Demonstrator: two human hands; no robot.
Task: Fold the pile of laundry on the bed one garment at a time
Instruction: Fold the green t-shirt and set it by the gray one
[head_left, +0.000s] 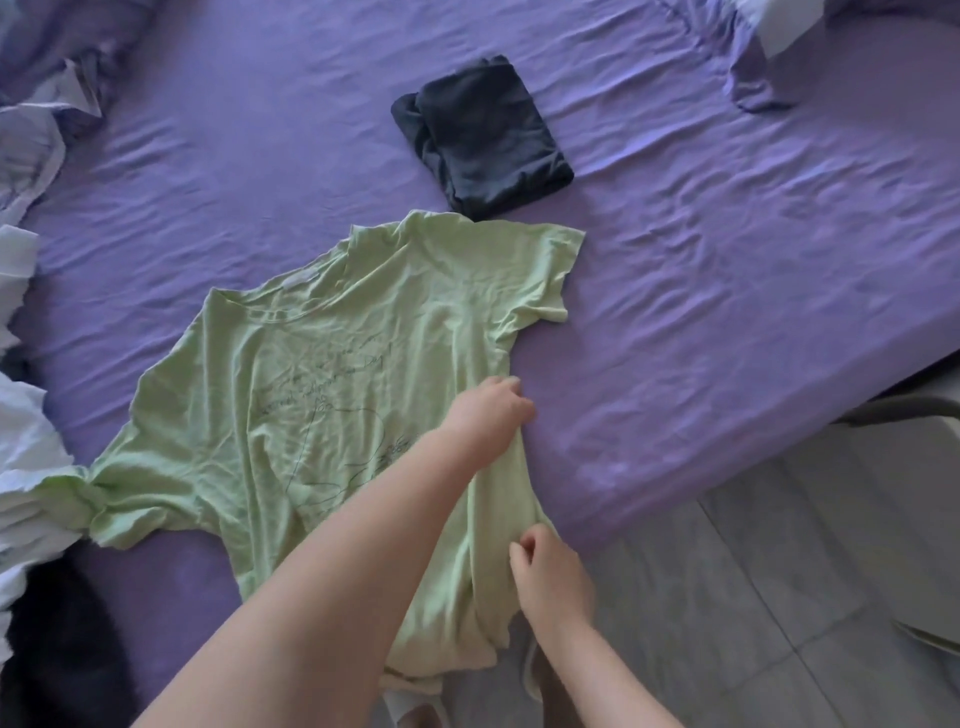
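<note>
A bed under a creased purple sheet fills most of the view, its near corner giving way to grey floor tiles on the right. On the sheet a pale green T-shirt lies face up with its print showing, collar toward the far left and hem hanging over the bed's near edge — spread like this so the sides can be turned in. The left hand reaches across the shirt's body to its right side seam, fingers curled onto the cloth there; it appears to be gripping that edge, though the fingertips are hidden on the far side. The right hand pinches the same edge lower down, near the hem, thumb and fingers closed on the fabric. Holding one side at two places would let the person lift it as a straight line and lay it over the middle, which I judge to be the step in hand. Beyond the collar sits a dark folded garment, just clear of the sleeve and apparently finished. Along the left edge lies the unfolded pile of pale and black cloth, one sleeve touching it
</note>
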